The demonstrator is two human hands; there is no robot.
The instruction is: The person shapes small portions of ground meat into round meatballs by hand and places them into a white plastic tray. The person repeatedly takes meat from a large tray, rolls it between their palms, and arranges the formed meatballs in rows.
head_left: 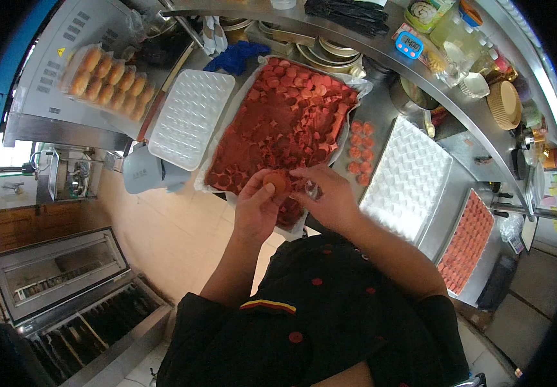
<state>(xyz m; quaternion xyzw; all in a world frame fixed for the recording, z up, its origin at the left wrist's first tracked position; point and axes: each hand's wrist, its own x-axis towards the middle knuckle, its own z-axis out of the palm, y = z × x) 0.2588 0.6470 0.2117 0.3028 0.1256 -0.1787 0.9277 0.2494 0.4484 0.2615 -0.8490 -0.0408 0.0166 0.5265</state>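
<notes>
My left hand (pixel 258 205) pinches a round red cake disc (pixel 274 182) between thumb and fingers, over the near end of the sheet. My right hand (pixel 329 196) is beside it, fingertips at the disc's edge. A small shiny item (pixel 311 189), perhaps a ring cutter, shows within the right hand's curled fingers and is partly hidden. Beneath and beyond both hands lies a red sponge cake sheet (pixel 264 128) on lining paper (pixel 220 140). Round cuts mark it, and loose discs and scraps cover its far and right parts.
Right of the cake, red discs (pixel 360 152) sit on the steel table, then a white pocketed tray (pixel 409 179) and a tray of red discs (pixel 467 242). At left are an upturned-looking plastic tray (pixel 191 118), packed buns (pixel 109 82) and a grey bin (pixel 143 169). A steel shelf (pixel 433 92) overhangs.
</notes>
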